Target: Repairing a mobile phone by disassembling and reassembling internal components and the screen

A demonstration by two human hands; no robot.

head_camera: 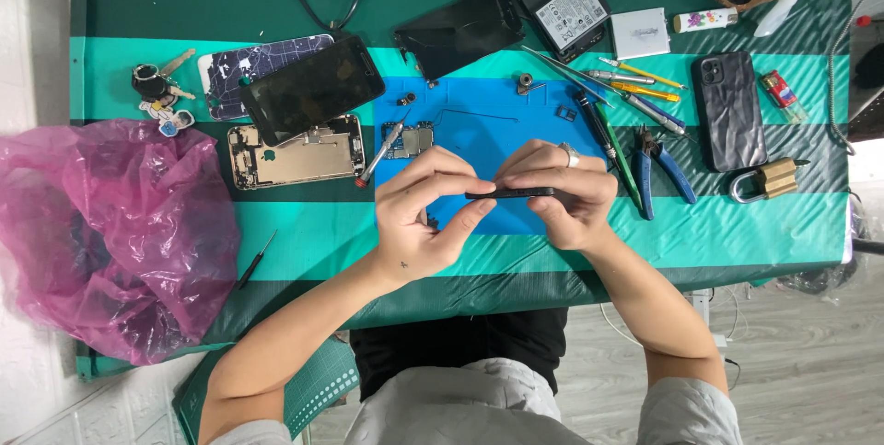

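Observation:
Both my hands meet over the blue work mat [479, 122] and hold one thin, flat black part [511, 193] edge-on between them. My left hand [425, 215] pinches its left end with thumb and fingers. My right hand [559, 192], with a ring on one finger, grips its right end. Just beyond my left hand a small circuit board [412, 140] lies on the mat with a red-tipped screwdriver [379, 155] across it.
An opened phone chassis [296, 152] and a dark screen [311, 87] lie to the left, beside a pink plastic bag [101, 233]. Blue-handled cutters [663, 170], tweezers, pens, a black phone case [730, 111] and a brass padlock [767, 180] sit to the right. Another dark screen [460, 32] and cables lie at the back.

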